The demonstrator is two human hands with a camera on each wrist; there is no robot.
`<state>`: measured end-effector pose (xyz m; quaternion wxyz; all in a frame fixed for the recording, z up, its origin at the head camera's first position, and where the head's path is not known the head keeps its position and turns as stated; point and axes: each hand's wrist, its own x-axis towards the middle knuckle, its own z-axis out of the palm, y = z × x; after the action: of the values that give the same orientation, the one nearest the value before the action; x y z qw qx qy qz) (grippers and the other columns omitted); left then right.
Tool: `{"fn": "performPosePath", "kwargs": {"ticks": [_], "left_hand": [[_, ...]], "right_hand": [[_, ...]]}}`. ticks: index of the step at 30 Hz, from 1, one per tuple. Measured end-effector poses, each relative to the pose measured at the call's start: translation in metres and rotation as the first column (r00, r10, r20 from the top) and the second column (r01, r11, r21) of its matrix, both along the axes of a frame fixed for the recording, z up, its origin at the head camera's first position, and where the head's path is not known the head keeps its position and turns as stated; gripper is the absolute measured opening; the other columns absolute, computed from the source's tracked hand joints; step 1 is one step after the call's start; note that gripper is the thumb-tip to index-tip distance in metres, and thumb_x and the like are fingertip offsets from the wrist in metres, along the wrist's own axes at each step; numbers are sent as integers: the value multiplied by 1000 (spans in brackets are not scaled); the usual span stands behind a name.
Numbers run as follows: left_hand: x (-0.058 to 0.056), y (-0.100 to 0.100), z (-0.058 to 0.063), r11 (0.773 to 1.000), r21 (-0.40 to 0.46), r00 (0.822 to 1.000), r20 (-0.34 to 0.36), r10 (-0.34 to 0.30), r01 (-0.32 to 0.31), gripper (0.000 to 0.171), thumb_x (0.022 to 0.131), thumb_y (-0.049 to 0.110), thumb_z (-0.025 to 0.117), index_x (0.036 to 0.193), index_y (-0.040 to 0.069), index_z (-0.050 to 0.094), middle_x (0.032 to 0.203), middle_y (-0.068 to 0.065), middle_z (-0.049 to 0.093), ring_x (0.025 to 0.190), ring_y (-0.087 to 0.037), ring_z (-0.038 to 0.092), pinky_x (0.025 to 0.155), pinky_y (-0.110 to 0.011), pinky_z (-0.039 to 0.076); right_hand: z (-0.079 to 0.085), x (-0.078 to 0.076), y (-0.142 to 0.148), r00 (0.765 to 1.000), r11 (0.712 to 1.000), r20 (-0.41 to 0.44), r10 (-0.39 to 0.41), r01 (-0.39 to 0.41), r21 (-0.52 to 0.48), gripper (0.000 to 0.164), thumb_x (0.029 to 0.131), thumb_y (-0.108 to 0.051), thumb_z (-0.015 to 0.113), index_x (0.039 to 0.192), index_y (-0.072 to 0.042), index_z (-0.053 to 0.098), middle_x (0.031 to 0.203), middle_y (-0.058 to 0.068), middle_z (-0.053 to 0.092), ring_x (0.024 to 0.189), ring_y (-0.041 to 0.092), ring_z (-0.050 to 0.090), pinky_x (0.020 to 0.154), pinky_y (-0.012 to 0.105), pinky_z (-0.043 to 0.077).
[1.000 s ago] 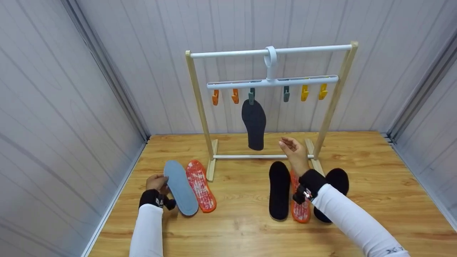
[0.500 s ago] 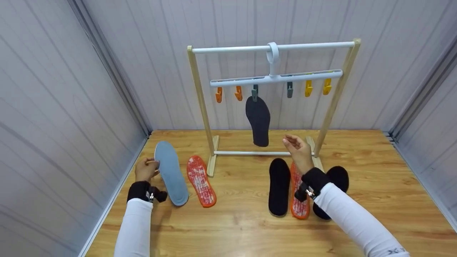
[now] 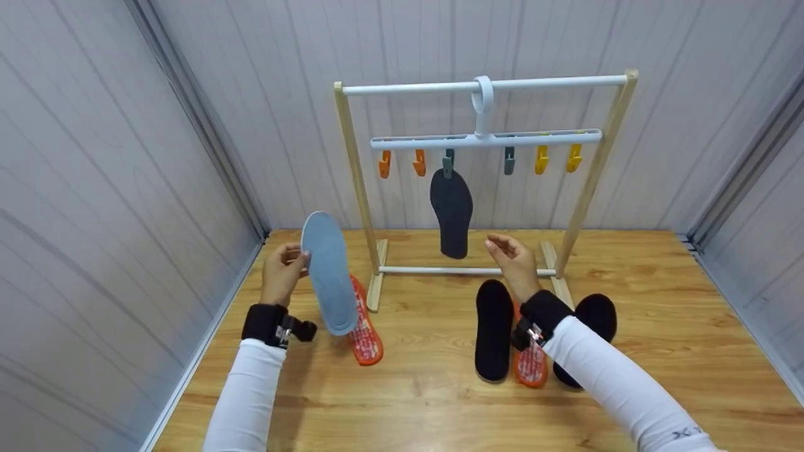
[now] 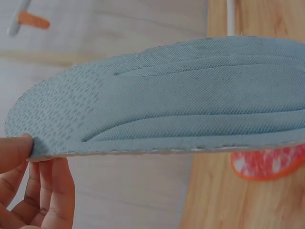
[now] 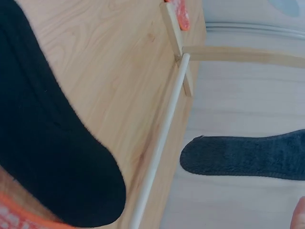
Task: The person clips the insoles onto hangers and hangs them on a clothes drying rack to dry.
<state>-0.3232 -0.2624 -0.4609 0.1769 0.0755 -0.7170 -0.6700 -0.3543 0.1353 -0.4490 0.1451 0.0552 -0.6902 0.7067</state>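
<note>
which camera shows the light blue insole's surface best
The left wrist view: the light blue insole is close up, its dimples and lines clear, though one end is cut off. The head view shows it end to end but smaller; the right wrist view has only a pale patch, probably part of it.

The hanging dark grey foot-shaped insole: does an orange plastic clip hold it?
No, a grey-green plastic clip holds the dark grey insole by its top end.

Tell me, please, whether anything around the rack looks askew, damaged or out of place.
Nothing stands out: the rack stands upright, one dark insole hangs from a clip, and the left hand holds a blue insole.
</note>
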Motion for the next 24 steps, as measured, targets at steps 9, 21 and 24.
{"fn": "performPosePath", "kwargs": {"ticks": [9,21,24], "left_hand": [[-9,41,12,993,70,992,-91,-91,97,17,89,-1,60,105,-6,59,84,-6,59,72,-13,58,65,-25,54],[-25,93,-4,971,174,985,-79,-155,167,15,87,-3,60,101,-8,58,81,-4,60,69,-12,57,62,-24,53],[-28,102,-5,969,181,984,-73,-160,171,15,87,-4,61,101,-8,58,82,-4,59,70,-12,56,62,-24,53]], "right_hand": [[25,-11,-28,995,998,-88,49,-45,39,31,88,-10,66,113,8,63,103,8,67,92,9,61,84,20,47],[70,-36,-65,979,984,-141,144,-128,120,42,89,-15,65,125,5,56,123,20,59,111,24,55,93,26,45],[79,-39,-70,977,985,-154,145,-128,116,42,90,-13,64,126,6,54,125,21,57,115,28,53,96,29,43]]}}
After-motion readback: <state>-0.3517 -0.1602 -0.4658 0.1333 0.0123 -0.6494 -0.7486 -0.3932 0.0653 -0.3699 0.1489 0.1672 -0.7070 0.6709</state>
